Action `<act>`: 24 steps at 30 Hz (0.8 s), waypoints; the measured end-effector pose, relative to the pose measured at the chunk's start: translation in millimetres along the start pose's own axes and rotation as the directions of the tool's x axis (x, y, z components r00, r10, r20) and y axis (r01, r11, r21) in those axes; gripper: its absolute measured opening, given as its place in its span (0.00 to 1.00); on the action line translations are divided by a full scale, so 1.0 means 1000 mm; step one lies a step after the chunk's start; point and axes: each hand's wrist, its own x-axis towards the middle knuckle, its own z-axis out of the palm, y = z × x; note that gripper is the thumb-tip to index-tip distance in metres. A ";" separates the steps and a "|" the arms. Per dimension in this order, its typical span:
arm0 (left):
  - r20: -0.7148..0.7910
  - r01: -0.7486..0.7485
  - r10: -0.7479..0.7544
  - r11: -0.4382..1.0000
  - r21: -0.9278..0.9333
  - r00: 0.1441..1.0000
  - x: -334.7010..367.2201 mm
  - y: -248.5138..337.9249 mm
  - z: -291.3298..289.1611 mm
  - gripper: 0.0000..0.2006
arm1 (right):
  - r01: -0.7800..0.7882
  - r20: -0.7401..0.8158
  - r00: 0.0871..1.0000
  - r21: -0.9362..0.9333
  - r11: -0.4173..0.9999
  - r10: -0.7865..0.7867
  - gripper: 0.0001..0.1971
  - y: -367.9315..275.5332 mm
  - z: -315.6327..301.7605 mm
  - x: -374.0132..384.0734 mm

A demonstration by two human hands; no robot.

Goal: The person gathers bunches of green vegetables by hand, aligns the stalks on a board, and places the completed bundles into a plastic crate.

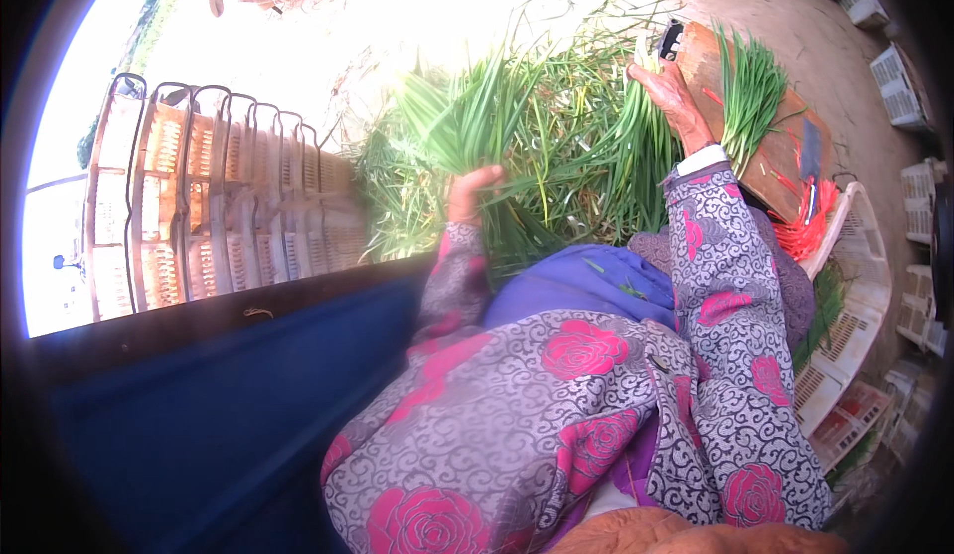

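My left hand [469, 192] grips a bunch of long green leaves [462, 117], held up over a big heap of the same greens [566, 157] in front of me. My right hand [668, 92] is farther out, closed around another sheaf of green stalks [641, 142] at the heap's far right. Just beyond that hand lies a brown wooden board [770, 171] with a trimmed bundle of greens [747, 92] on it. Both sleeves are grey with pink roses.
A stack of pale plastic crates [219, 206] stands at the left. A cleaver [810, 152] and red bands [810, 226] lie on the board. A white crate [855, 286] holding greens sits at the right, with more crates [899, 92] along the far right. A blue cloth [586, 281] covers my lap.
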 end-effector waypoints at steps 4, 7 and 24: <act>0.009 0.038 -0.038 0.999 -0.030 0.999 0.011 -0.027 -0.013 0.13 | -0.193 0.075 0.981 0.329 0.924 0.178 0.16 -0.047 0.056 -0.016; 0.074 0.006 -0.008 1.000 0.025 0.997 0.005 -0.019 0.015 0.08 | -0.277 0.111 0.959 0.199 0.940 0.259 0.14 -0.053 0.068 -0.017; -0.098 -0.002 -0.002 0.999 -0.037 0.995 -0.006 0.004 0.018 0.07 | -0.433 -0.466 0.876 -0.647 0.627 0.124 0.18 0.021 -0.015 0.016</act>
